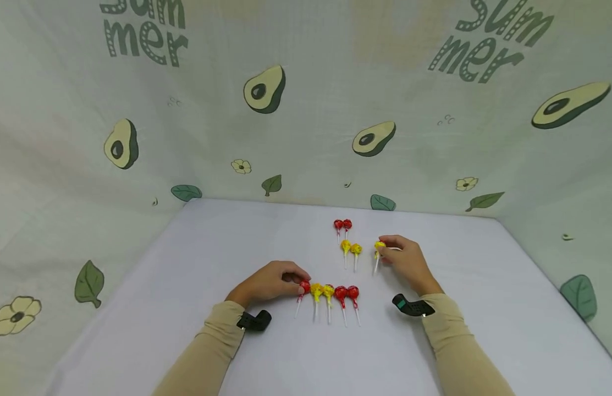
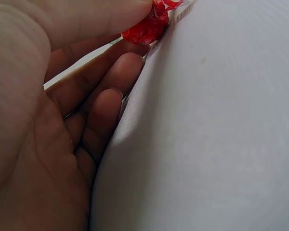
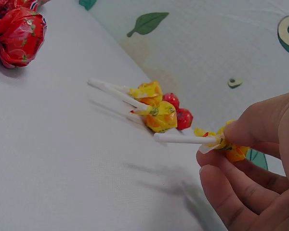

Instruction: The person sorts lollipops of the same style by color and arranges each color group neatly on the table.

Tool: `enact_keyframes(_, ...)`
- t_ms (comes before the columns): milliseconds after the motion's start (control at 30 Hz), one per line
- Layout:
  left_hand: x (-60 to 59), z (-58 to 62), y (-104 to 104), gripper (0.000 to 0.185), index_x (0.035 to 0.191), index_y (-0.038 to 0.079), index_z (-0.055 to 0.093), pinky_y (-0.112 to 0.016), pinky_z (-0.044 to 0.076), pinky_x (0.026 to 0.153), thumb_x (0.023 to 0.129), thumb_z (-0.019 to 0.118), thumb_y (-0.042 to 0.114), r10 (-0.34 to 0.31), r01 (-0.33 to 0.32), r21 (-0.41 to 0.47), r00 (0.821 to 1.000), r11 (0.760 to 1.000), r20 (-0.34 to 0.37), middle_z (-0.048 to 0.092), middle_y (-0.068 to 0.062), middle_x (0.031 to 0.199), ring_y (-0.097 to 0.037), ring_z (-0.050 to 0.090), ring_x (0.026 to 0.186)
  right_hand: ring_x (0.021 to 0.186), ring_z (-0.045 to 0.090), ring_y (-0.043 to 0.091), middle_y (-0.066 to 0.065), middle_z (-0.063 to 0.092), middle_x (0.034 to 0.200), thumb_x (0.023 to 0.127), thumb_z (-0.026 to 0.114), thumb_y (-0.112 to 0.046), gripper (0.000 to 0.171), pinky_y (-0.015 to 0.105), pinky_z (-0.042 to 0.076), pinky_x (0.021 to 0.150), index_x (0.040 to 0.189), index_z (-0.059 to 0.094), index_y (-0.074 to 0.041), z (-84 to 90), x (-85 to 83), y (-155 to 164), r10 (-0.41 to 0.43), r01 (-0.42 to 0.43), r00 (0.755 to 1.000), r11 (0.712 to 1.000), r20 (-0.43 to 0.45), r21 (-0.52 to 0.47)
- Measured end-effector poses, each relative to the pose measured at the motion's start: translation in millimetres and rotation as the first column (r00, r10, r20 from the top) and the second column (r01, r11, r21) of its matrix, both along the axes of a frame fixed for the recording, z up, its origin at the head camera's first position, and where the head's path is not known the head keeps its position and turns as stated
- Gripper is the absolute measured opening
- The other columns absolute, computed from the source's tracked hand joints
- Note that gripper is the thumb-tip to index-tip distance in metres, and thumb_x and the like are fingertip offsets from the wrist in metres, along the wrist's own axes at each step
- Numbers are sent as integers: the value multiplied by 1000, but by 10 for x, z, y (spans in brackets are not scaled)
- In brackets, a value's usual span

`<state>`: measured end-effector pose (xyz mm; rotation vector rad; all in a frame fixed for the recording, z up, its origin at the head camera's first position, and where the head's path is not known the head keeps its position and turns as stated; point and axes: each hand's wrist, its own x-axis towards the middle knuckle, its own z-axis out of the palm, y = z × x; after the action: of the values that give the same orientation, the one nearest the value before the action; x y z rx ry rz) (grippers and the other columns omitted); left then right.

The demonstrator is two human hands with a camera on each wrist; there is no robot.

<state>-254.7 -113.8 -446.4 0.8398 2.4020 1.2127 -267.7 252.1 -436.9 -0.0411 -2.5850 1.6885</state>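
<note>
Left hand [image 1: 273,281]: thumb and fingers closed on a red lollipop [image 1: 304,287] by its wrapped head, at the left end of the near row; remaining fingers curl loosely against the white tablecloth [image 1: 197,264]. Palm faces down, forearm resting on the cloth, wrist camera [image 1: 256,320] beneath it.

Right hand [image 1: 407,259]: thumb and forefinger pinch a yellow lollipop [image 1: 379,246] at its head, lifted clear of the cloth, stick pointing toward the person; other fingers curled under. Hand set right of centre, knuckles up.

Near row: beside the red lollipop, two yellow lollipops [image 1: 322,290], then two red lollipops [image 1: 347,292], sticks toward the person.

Middle pair: two yellow lollipops [image 1: 351,248], just left of the right hand.

Far pair: two red lollipops [image 1: 342,224], behind the middle pair.

Surround: an avocado-print curtain [image 1: 266,88] on three sides.
</note>
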Motion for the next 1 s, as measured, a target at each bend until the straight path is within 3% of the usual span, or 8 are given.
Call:
enact_keyframes(233,7,-7,29,21,114,28,73,-34,47,89,93,72,24,24,-24,-13,1000,1000,-15,65,16,106,-10,58,99,90,67,19,19,60,128,96,65,-18,43,25,55,77,135,60,-1,27,-46,33,-2,2,1000,1000,-5,2)
enact_keyframes(467,10,-20,-1,21,113,28,73,-35,47,91,92,73,27,29,-29,-25,1000,999,-4,66,16,106,-10,59,101,97,64,24,14,59,133,98,65,-27,45,27,54,79,138,59,-8,-41,-118,-39,4,-6,997,999,81,32)
enact_keyframes(767,24,-5,14,23,115,29,72,-34,47,89,93,71,23,21,-21,-23,1000,1000,-4,65,16,107,-10,58,100,108,61,26,15,63,129,98,64,-22,39,30,53,83,133,62,-5,-109,-153,-111,34,-38,998,995,52,91)
enact_keyframes(1000,33,28,13,23,116,26,73,-34,47,90,93,71,22,23,-23,-32,1000,999,-13,65,16,107,-11,58,100,112,60,28,16,63,129,99,63,-20,38,39,53,89,132,62,-3,-112,-144,-136,42,-45,999,990,22,136)
